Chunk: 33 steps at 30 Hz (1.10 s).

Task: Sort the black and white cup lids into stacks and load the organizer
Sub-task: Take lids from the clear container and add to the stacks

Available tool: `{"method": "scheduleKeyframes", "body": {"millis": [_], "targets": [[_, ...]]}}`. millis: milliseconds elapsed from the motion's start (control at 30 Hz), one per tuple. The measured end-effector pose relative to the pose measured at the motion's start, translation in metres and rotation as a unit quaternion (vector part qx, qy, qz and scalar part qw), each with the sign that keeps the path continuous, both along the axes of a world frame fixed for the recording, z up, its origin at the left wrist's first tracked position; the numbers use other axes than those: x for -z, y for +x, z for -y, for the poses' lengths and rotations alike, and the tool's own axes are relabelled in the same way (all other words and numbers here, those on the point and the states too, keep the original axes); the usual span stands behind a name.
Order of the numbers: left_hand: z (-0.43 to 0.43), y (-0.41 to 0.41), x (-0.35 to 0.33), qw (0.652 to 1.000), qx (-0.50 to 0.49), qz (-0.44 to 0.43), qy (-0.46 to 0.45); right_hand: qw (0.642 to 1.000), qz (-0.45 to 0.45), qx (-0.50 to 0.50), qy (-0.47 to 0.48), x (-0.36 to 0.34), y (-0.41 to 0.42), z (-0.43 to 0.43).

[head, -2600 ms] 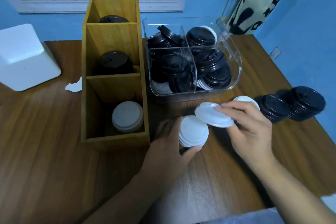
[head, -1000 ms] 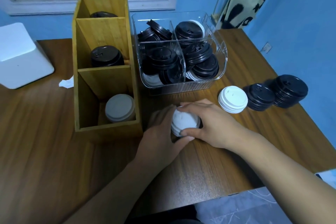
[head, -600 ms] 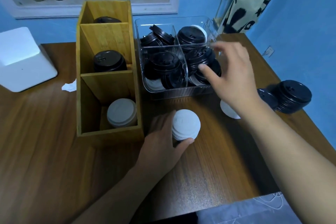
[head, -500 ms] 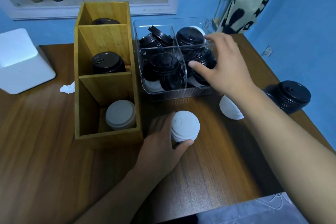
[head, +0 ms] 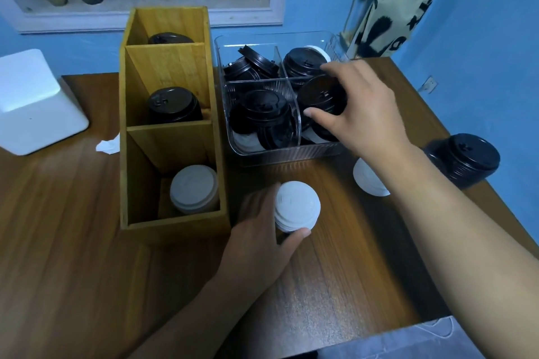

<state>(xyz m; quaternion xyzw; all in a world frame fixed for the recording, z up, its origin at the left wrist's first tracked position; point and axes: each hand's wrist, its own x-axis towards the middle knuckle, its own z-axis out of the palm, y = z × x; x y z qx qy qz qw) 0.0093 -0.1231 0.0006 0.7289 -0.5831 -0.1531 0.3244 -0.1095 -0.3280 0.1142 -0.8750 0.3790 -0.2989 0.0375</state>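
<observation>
While left grip (head: 262, 239) curls round a short stack of white round plastic lids (head: 297, 207), right grip (head: 361, 114) clasps a glossy black domed plastic lid (head: 320, 95). Small tab on top.

The tall wooden organizer (head: 172, 137) is honey-yellow; inside sit glossy black plastic lids (head: 173, 105) and a white lid stack (head: 194, 188). The clear ribbed plastic bin (head: 291, 154) shows mostly black lids over white. The table (head: 58, 242) is dark brown, streak-grained. The wall (head: 481, 38) is blue; the hanging cloth (head: 399, 9) cream with black markings.

Glossy wood table (head: 335, 294), clear plastic bin (head: 280, 151)
</observation>
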Motion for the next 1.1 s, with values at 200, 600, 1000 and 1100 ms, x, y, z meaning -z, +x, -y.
{"method": "scheduleKeyframes", "body": {"millis": [200,600,1000,1100], "targets": [[-0.001,-0.001,-0.003,1.000,-0.008,-0.019,-0.005,0.974,0.208,0.019,0.092,0.026,-0.048,-0.076],[-0.005,0.000,0.000,1.000,-0.012,-0.017,0.005,0.984,-0.023,0.092,0.151,0.101,-0.108,-0.158],[-0.025,-0.013,-0.006,0.999,-0.043,0.014,0.018,0.964,-0.124,-0.082,0.220,0.087,-0.117,-0.113],[-0.031,-0.017,-0.004,0.998,-0.057,0.019,0.004,0.978,-0.130,-0.017,0.163,0.090,-0.105,-0.120]]}}
